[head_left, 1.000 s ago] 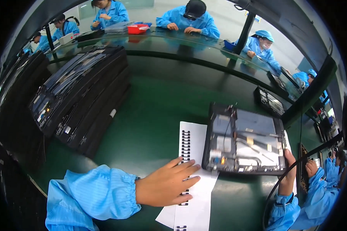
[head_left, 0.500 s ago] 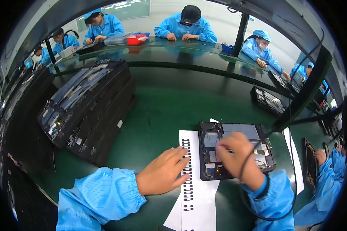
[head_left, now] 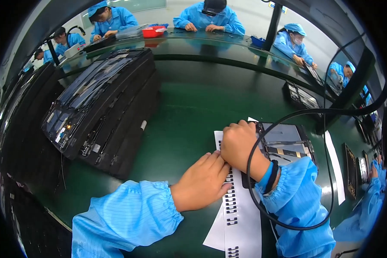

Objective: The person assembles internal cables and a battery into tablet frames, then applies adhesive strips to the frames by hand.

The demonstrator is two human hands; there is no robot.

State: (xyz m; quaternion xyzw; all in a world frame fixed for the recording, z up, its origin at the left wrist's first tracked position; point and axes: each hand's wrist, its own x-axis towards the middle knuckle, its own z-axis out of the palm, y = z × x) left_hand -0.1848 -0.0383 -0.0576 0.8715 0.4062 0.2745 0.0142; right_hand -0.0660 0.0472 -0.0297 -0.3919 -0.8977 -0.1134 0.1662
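Hands meet at the centre of the glossy dark-green worktop (head_left: 189,107). Left hand (head_left: 202,180) lies flat, fingers stretched out and together, pressing a long white paper sheet printed with rows of small black rectangular stickers (head_left: 238,215). Right hand (head_left: 238,144) is curled into a loose fist, knuckles up, over the left edge of one opened flat black device with bare metal plates and thin strips inside (head_left: 286,144); whether it grips anything underneath, I cannot tell. One black wrist strap with a smooth black cable (head_left: 271,177) loops off that wrist in a wide arc. Both sleeves are crinkled light-blue fabric with gathered cuffs. To the left, a slanted stack of flat black panels (head_left: 99,103), ridged at the edges, too tightly packed to count. Two narrow white strips (head_left: 334,167) lie right of the device.
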